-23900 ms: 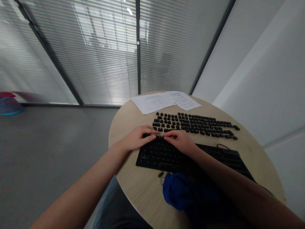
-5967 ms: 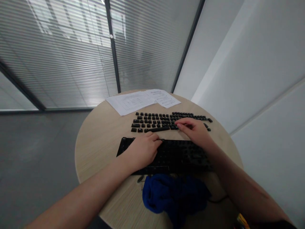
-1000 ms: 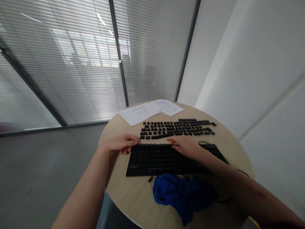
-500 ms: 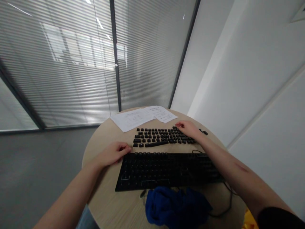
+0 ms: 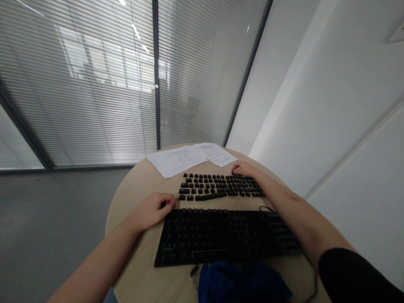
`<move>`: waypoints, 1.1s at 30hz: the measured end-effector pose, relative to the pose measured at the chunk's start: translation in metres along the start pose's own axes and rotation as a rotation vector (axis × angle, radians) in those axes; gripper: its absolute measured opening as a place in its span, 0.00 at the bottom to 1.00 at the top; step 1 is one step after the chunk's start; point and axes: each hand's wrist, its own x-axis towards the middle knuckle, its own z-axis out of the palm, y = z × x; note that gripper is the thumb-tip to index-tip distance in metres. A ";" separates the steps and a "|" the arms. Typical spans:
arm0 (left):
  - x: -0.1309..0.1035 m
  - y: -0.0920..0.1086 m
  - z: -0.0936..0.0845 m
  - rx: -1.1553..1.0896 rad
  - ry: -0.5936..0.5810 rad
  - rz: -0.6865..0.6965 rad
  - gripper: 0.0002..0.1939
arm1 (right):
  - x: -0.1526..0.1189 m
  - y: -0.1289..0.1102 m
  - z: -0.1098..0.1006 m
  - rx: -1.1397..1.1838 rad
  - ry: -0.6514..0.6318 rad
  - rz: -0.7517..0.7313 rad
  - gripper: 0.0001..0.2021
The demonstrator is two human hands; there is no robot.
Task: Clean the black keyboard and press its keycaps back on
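Head view, forward-down over table [image 5: 135, 185]

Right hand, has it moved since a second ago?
Yes. Judged against the papers, the right hand has moved forward, closer to them, from the keyboard to the back row of loose keycaps.

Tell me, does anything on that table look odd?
Yes: loose keycaps lie in rows on the table, beyond a keyboard that looks mostly bare of them, as if taken apart. The long spacebar among them slants.
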 end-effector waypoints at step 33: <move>-0.016 0.046 0.001 0.238 0.149 0.064 0.14 | -0.209 -0.072 0.015 0.345 0.240 -0.306 0.11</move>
